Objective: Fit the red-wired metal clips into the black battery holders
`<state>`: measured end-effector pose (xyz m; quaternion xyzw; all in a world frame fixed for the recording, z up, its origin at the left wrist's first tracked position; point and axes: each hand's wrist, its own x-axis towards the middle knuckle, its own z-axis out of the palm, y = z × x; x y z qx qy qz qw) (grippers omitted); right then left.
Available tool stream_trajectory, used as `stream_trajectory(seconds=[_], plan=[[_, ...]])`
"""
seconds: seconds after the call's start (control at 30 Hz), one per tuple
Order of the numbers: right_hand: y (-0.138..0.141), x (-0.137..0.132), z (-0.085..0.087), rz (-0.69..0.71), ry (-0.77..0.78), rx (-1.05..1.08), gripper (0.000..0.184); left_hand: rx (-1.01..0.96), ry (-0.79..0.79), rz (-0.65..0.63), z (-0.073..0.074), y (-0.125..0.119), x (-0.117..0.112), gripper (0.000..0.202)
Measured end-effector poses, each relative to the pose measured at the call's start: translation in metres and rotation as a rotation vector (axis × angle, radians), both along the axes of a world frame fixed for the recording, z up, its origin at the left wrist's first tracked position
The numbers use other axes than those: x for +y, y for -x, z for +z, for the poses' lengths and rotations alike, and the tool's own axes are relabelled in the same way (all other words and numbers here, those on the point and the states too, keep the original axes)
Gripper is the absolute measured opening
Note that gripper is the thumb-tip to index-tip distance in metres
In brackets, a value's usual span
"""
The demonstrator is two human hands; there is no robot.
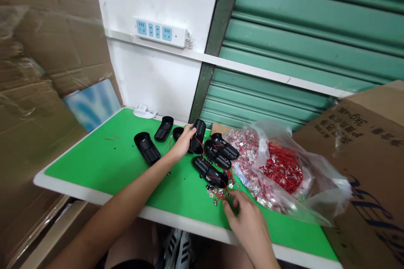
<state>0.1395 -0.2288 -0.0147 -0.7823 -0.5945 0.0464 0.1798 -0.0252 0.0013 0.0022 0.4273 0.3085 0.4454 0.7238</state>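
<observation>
My left hand point(184, 143) is closed on the side of a black plastic shell point(198, 131), which it tilts up over the table. A thin red wire hangs along this shell. Close to the table's front edge, my right hand point(248, 214) has thumb and forefinger nearly together at a small pile of metal contact pieces point(217, 193) with red wires. Whatever lies between those fingertips is too small to make out. Just beyond the pile lies another black shell point(210, 171), and two more, one being this shell point(224, 146), lie behind it.
Two black shells, one here point(147, 148), lie on the green tabletop point(94, 164) at left. A clear plastic bag point(315, 176) full of red-wired contacts spreads at right. Cardboard boxes point(362, 155) flank the table. A power strip point(160, 31) is on the wall behind.
</observation>
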Motion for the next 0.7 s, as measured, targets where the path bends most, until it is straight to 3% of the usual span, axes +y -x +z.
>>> stream_trajectory(seconds=[0.1, 0.2, 0.53, 0.7], plan=[[0.01, 0.007, -0.02, -0.001, -0.173, -0.033, 0.022, 0.057, -0.016, 0.006, 0.001, 0.001, 0.0, 0.038], [0.011, 0.008, -0.023, 0.047, -0.262, -0.006, 0.023, 0.1, -0.018, 0.018, 0.002, 0.002, 0.0, 0.04], [0.0, -0.01, -0.003, 0.106, -0.364, -0.085, 0.025, 0.136, -0.04, 0.003, 0.009, 0.006, 0.0, 0.041], [0.004, -0.023, 0.01, 0.174, -0.417, -0.021, 0.019, 0.095, -0.007, 0.015, 0.01, 0.004, 0.0, 0.037]])
